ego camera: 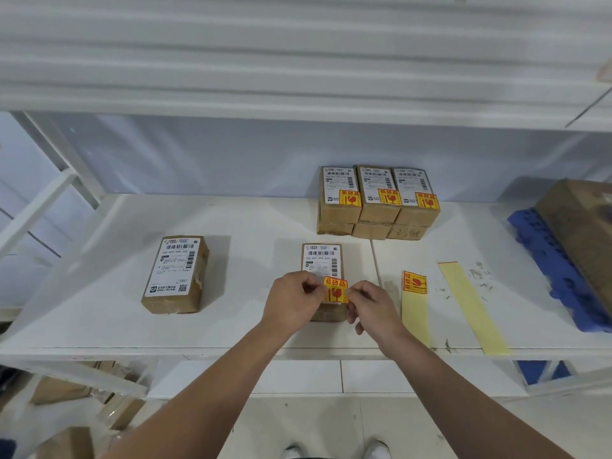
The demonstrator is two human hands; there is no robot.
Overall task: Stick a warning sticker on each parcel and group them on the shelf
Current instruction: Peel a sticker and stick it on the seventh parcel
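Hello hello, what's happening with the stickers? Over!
Left hand and right hand pinching warning sticker over middle parcel. Left parcel unstickered. Nothing blocking.

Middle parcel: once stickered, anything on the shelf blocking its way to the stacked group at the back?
Nothing visible. Bare shelf lies between the parcel and the stack. The sticker strips lie off to the right, the other parcel far left.

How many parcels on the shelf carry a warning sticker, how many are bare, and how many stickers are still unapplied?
Stickered top-row parcels in the stack: 3
Parcel being stickered by both hands: 1
Bare parcel: 1
Bottom-row parcels in the stack, tops hidden: 3
Sticker left on the backing strip: 1
Total: 8 parcels, 1 spare sticker
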